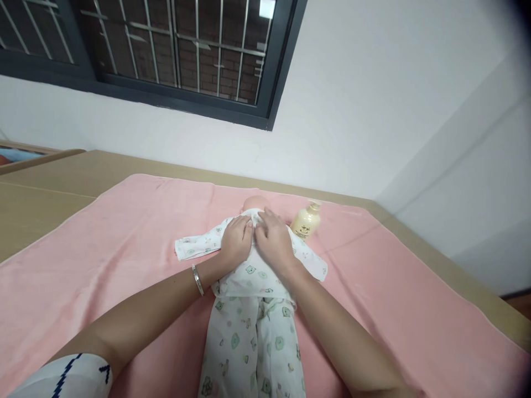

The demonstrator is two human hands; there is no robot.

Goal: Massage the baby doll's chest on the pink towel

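Note:
A doll (256, 203) lies on a pink cloth (145, 226), its bald head at the far end. It wears a white printed top (253, 276) with the sleeves spread to both sides, and matching trousers (236, 342). On the upper chest of the top rest my left hand (238, 240) and my right hand (274, 237), side by side near the collar. Both hands lie fairly flat with fingers stretched toward the doll's head, and neither grips anything visible. A silver bracelet (197, 279) circles my left wrist.
A pale yellow pump bottle (306, 221) leans on the cloth right of the doll's head. The wooden surface (108, 168) shows around the cloth's far edge. Behind it rise a white wall and a dark-framed window (178, 94) with bars.

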